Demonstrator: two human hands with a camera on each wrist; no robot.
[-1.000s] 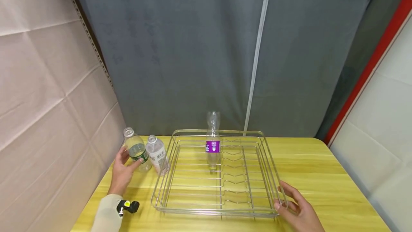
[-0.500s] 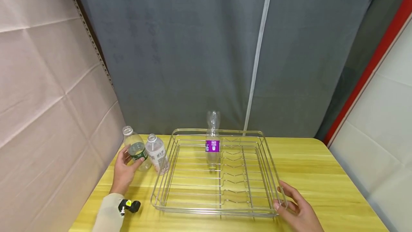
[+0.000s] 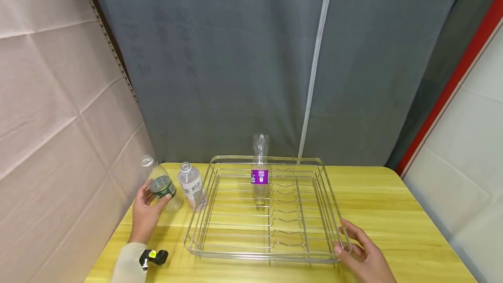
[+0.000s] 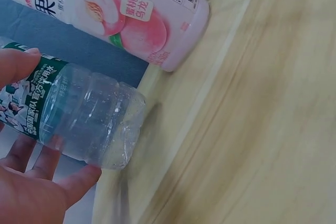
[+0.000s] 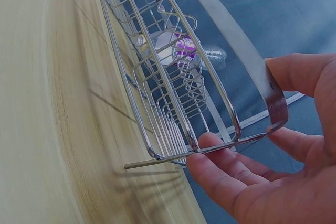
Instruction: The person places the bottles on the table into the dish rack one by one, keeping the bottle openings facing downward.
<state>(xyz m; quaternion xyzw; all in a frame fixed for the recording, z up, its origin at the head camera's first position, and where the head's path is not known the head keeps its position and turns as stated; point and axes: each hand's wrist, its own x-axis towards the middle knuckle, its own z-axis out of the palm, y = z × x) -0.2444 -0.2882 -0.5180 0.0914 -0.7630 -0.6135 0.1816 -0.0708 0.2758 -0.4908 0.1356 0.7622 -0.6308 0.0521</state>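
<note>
My left hand holds a clear plastic bottle with a green label, thumb on one side and fingers on the other. The bottle is uncapped and leans left; its base is close to the tabletop, and I cannot tell if it touches. Just right of it stands an open bottle with a pink peach label. My right hand grips the near right corner of a metal wire dish rack, thumb on the upper rim, fingers underneath. A clear bottle with a purple label appears at the rack's far middle.
The rack covers much of the wooden table. A grey curtain hangs behind the table. Pale cloth walls close off the left and right sides. In the right wrist view, the rack's corner is raised above the table.
My left hand has moved slightly left with the green-label bottle, which leans more and stands further from the peach-label bottle. My right hand and the rack have stayed put.
</note>
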